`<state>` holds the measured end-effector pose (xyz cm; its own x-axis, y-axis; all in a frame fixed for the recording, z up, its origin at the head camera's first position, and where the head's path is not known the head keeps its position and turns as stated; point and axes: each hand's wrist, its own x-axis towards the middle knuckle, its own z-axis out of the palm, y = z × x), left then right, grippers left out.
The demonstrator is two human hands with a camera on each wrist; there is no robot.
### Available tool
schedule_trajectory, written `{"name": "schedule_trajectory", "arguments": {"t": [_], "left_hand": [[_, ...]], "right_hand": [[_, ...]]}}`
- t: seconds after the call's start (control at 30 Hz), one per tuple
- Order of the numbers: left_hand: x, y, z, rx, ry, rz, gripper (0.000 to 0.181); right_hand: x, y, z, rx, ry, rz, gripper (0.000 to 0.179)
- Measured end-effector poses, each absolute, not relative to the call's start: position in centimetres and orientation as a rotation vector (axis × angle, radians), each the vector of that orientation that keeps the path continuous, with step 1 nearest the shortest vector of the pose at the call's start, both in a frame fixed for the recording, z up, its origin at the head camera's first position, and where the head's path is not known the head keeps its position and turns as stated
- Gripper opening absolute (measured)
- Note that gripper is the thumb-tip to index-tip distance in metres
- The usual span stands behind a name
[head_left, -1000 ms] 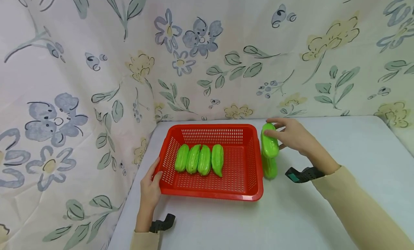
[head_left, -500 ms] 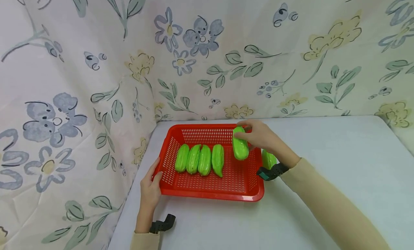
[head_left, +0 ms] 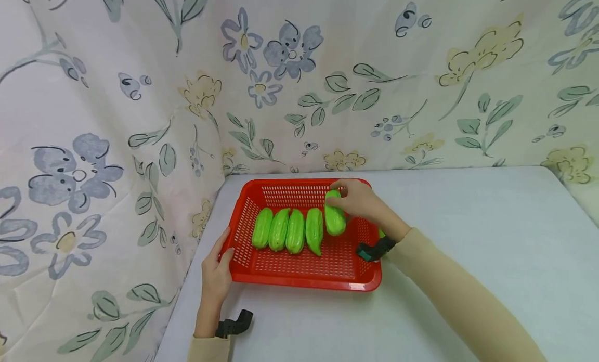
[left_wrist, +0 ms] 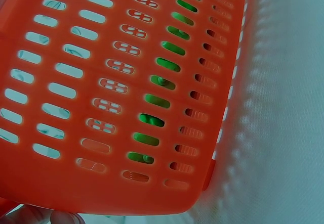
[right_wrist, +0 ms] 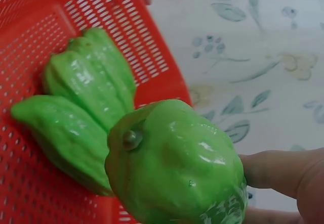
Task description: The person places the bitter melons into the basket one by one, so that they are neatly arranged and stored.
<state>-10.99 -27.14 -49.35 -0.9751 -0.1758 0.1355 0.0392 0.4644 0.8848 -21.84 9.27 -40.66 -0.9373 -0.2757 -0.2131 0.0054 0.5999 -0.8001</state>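
In the head view my right hand (head_left: 359,199) pinches a glossy green ribbed gourd (head_left: 335,220) between thumb and fingers, over the right half of a red plastic basket (head_left: 306,285). Close up in the right wrist view, the held gourd (right_wrist: 177,163) shows its stubby stem. Left of it, several like gourds (head_left: 296,232) lie side by side in the basket, the nearest one (head_left: 314,231) with a pointed tip. My left hand (head_left: 217,271) grips the basket's left rim; only its fingertips (left_wrist: 66,218) show at the bottom edge of the left wrist view.
Another green gourd (head_left: 381,234) lies outside the basket's right wall, mostly hidden behind my right wrist. The basket stands on a white table (head_left: 472,221). A floral curtain (head_left: 299,123) hangs behind the table and along its left side.
My right hand has carried the gourd leftward from beside the basket, over its right rim, and close to the row of gourds. My left hand has stayed on the basket rim.
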Motion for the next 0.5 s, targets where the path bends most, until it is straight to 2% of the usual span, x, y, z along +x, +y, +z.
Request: {"name": "schedule_trajectory", "arguments": {"t": [0.5], "left_hand": [[-11.0, -27.1, -49.3, 0.118, -2.501, -1.531, 0.051]], "right_hand": [[-22.5, 6.5, -43.8, -0.223, 2.595, -0.895, 0.050]]}}
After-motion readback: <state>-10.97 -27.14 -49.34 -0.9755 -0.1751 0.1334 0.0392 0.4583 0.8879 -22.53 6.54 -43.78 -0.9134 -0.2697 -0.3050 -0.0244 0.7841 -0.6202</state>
